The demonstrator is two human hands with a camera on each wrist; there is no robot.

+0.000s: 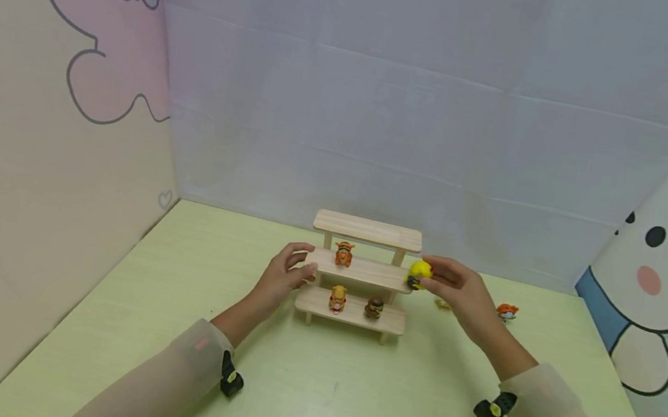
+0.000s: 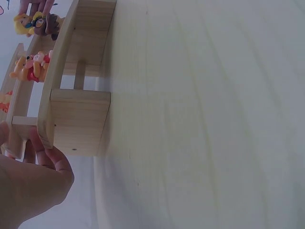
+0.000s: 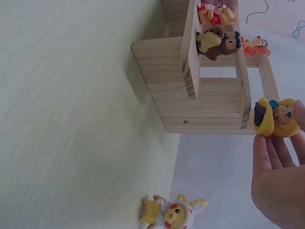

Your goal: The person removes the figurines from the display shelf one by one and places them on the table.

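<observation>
A three-tier wooden display shelf (image 1: 360, 270) stands on the table. My left hand (image 1: 287, 275) grips its left end at the middle tier, fingers bent around the edge in the left wrist view. At the right end of that tier, my right hand (image 1: 455, 290) pinches a yellow-haired figurine (image 3: 274, 118) between thumb and fingers. An orange tiger figurine (image 1: 343, 254) sits toward the left of the middle tier. On the bottom tier are a yellow bear figurine (image 1: 338, 299) in red and a brown owl figurine (image 1: 373, 308). Whether the yellow-haired figurine touches the wood I cannot tell.
To the right of the shelf, an orange-topped figurine (image 1: 507, 312) is on the pale green table (image 1: 305, 393). A yellow figurine in a white hood (image 3: 174, 213) is nearer the shelf, partly hidden by my right hand in the head view. A pale cloth wall (image 1: 388, 115) rises behind.
</observation>
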